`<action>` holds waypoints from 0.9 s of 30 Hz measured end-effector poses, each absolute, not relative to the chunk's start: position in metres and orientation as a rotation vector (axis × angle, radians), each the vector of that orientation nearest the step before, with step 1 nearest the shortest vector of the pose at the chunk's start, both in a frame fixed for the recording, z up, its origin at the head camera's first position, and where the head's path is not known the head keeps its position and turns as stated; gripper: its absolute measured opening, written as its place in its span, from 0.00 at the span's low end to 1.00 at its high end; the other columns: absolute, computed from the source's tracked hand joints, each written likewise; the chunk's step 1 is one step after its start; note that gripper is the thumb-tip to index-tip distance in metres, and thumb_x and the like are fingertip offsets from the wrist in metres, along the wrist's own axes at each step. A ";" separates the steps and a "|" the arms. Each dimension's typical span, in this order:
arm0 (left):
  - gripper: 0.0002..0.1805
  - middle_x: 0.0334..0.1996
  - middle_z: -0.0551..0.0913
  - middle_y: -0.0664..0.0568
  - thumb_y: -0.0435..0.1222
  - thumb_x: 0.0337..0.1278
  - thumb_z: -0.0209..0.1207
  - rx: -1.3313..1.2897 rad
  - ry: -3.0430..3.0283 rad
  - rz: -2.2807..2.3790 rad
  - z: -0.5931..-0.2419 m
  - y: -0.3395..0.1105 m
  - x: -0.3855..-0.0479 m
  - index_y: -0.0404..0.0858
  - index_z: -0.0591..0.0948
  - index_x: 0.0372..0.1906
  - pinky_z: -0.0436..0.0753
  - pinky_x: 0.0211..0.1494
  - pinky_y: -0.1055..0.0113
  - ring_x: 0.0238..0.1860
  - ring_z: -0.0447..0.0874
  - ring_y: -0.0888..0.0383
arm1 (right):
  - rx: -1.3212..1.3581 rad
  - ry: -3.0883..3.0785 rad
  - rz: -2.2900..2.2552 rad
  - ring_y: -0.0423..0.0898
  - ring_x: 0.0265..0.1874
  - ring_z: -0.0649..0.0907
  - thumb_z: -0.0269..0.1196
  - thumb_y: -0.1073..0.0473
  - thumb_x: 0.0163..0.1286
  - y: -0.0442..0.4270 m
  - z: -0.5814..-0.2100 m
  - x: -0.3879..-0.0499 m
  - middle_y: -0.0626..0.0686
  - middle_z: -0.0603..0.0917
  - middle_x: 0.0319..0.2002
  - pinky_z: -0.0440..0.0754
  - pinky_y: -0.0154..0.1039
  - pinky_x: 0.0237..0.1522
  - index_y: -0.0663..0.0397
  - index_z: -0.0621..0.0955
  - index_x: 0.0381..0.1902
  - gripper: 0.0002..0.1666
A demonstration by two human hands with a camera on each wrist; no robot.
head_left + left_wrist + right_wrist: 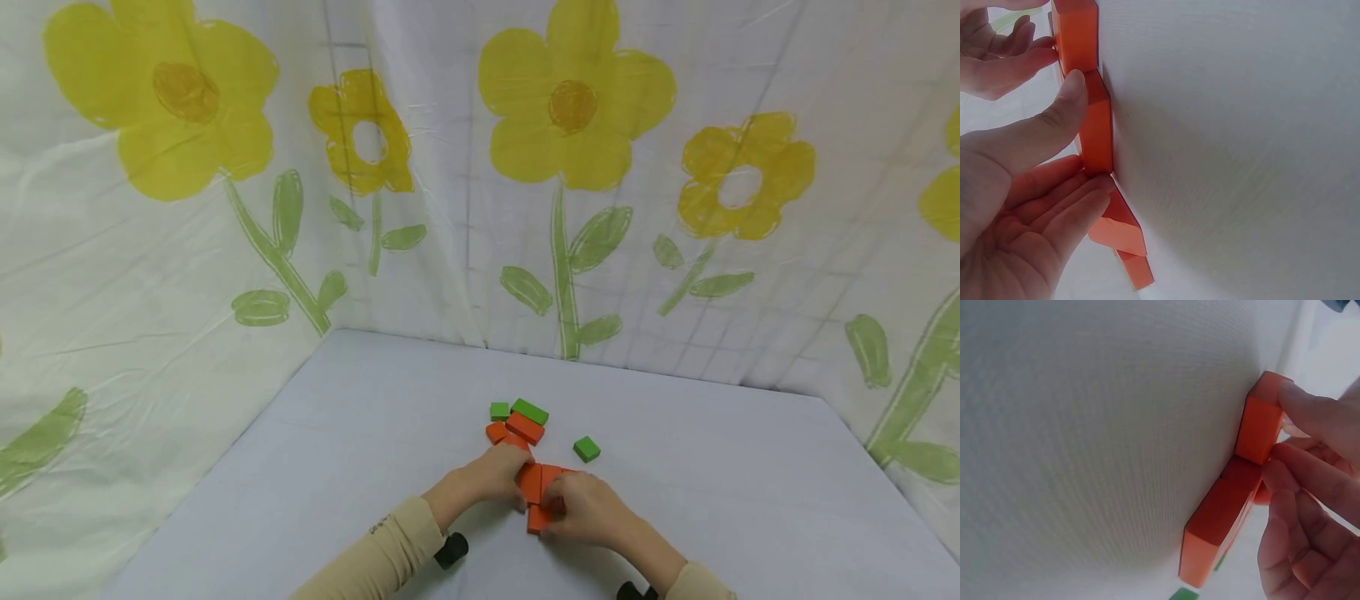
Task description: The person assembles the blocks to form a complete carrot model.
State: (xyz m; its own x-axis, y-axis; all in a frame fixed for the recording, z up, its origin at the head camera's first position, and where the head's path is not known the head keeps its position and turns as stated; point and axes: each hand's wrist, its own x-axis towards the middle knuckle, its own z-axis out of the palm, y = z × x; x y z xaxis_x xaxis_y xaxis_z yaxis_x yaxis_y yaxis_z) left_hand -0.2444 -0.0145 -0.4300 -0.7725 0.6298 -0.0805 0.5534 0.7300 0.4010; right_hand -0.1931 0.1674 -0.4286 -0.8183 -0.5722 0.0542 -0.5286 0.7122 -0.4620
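Big yellow flowers [573,104] show on the white cloth [450,275] behind a pale table [712,467]. Orange blocks [551,479] sit close together near the middle of the table, with both hands right at them. With thumb and fingers, the left hand [501,473] holds the middle orange block [1097,134], thumb at one end and fingers at the other, so its grip is just as wide as the block. Maybe that stops the block from sliding. The right hand [585,508] has a narrow pinch on the near orange block [1259,425], thumb on one end and a finger by the other. That block touches the orange next to it, and holding the ends looks like a good way to line it up. Farther off, a slanted orange block [525,427] lies right beside a long green block [530,412], both turned the same way so their long sides fit. A small green block [500,411] sits near them, and a lone green block [587,448] lies apart to the right, perhaps out of the way.
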 end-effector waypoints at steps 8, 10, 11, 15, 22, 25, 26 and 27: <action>0.29 0.42 0.84 0.51 0.36 0.38 0.77 0.964 2.731 0.542 -0.431 -0.015 -0.244 0.33 0.81 0.50 0.75 0.53 0.69 0.43 0.76 0.60 | -0.912 2.806 -0.780 0.34 0.22 0.68 0.76 0.56 0.50 0.169 -0.426 -0.197 0.39 0.72 0.20 0.67 0.31 0.24 0.53 0.84 0.29 0.12; 0.29 0.42 0.84 0.51 0.36 0.38 0.77 0.980 2.734 0.547 -0.431 -0.015 -0.244 0.33 0.81 0.50 0.75 0.53 0.69 0.44 0.77 0.60 | -0.904 2.801 -0.808 0.34 0.23 0.69 0.74 0.56 0.53 0.169 -0.422 -0.203 0.39 0.74 0.21 0.69 0.32 0.24 0.52 0.84 0.29 0.09; 0.29 0.42 0.84 0.51 0.36 0.37 0.78 0.986 2.735 0.551 -0.431 -0.016 -0.244 0.33 0.81 0.49 0.75 0.53 0.69 0.43 0.77 0.60 | -0.898 2.801 -0.826 0.34 0.23 0.70 0.73 0.57 0.56 0.169 -0.420 -0.206 0.39 0.76 0.22 0.70 0.32 0.24 0.53 0.84 0.29 0.08; 0.27 0.39 0.84 0.52 0.36 0.37 0.77 1.017 2.739 0.550 -0.430 -0.017 -0.243 0.33 0.82 0.48 0.75 0.51 0.70 0.41 0.76 0.61 | -0.904 2.856 -0.866 0.38 0.26 0.75 0.67 0.63 0.63 0.164 -0.409 -0.228 0.44 0.81 0.27 0.75 0.33 0.27 0.57 0.85 0.32 0.02; 0.26 0.35 0.82 0.54 0.37 0.39 0.77 1.102 2.743 0.501 -0.430 -0.019 -0.242 0.33 0.82 0.47 0.74 0.48 0.71 0.37 0.74 0.63 | -0.898 2.890 -0.755 0.52 0.38 0.82 0.61 0.71 0.65 0.132 -0.405 -0.270 0.57 0.85 0.40 0.81 0.47 0.42 0.65 0.84 0.44 0.10; 0.26 0.37 0.82 0.52 0.35 0.37 0.77 1.156 2.743 0.526 -0.430 -0.019 -0.242 0.33 0.81 0.46 0.74 0.51 0.70 0.40 0.76 0.61 | -0.933 2.852 -0.672 0.55 0.46 0.82 0.60 0.71 0.66 0.118 -0.409 -0.283 0.59 0.84 0.46 0.79 0.51 0.50 0.64 0.82 0.50 0.14; 0.27 0.38 0.82 0.51 0.34 0.37 0.77 1.167 2.743 0.539 -0.430 -0.019 -0.241 0.33 0.81 0.46 0.74 0.52 0.70 0.41 0.76 0.60 | -0.939 2.842 -0.635 0.55 0.48 0.81 0.61 0.70 0.66 0.114 -0.410 -0.286 0.59 0.84 0.48 0.77 0.51 0.52 0.64 0.82 0.51 0.15; 0.27 0.39 0.83 0.51 0.34 0.36 0.77 1.184 2.745 0.546 -0.430 -0.018 -0.241 0.33 0.81 0.47 0.73 0.53 0.71 0.43 0.77 0.60 | -0.941 2.833 -0.593 0.54 0.48 0.80 0.61 0.69 0.66 0.111 -0.412 -0.289 0.59 0.83 0.50 0.77 0.50 0.53 0.64 0.81 0.52 0.16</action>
